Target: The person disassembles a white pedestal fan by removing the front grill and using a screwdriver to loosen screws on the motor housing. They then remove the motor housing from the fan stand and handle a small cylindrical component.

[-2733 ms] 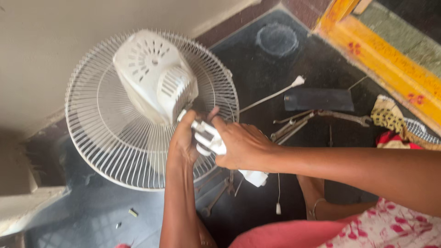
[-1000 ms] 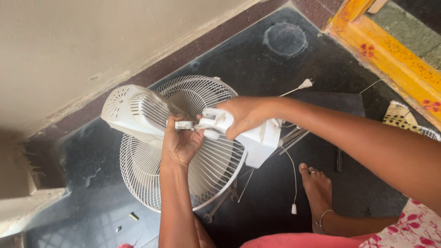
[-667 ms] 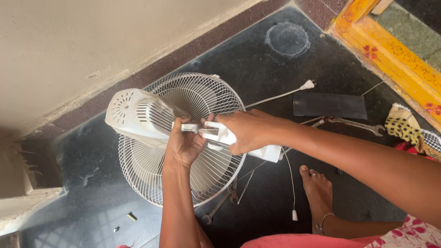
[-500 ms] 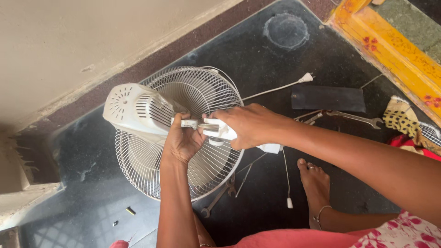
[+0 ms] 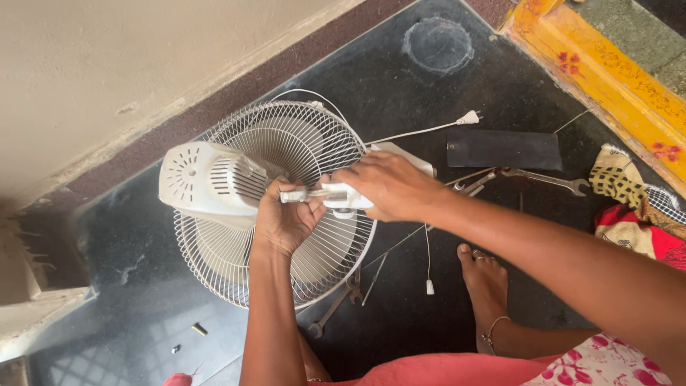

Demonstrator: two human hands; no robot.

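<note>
A white table fan is held over the dark floor. Its motor housing (image 5: 204, 182) points left and its wire guard (image 5: 286, 150) lies behind it. My left hand (image 5: 282, 221) grips the metal neck piece (image 5: 304, 194) under the motor. My right hand (image 5: 389, 186) wraps the white stand bracket (image 5: 404, 161) joined to that neck, fingers closed around it. A white cord with a plug (image 5: 468, 117) runs off to the right.
Wrenches (image 5: 543, 180) and pliers lie on the floor right of the fan, beside a black flat pouch (image 5: 504, 149). Another wrench (image 5: 332, 309) lies under the guard. My bare foot (image 5: 486, 282) rests below. Cloths (image 5: 629, 207) and a yellow step (image 5: 607, 78) are at right; a wall is at left.
The fan head has swung from facing me to lying sideways with the motor pointing left. My right hand shifted along the white bracket while my left kept its hold at the neck.
</note>
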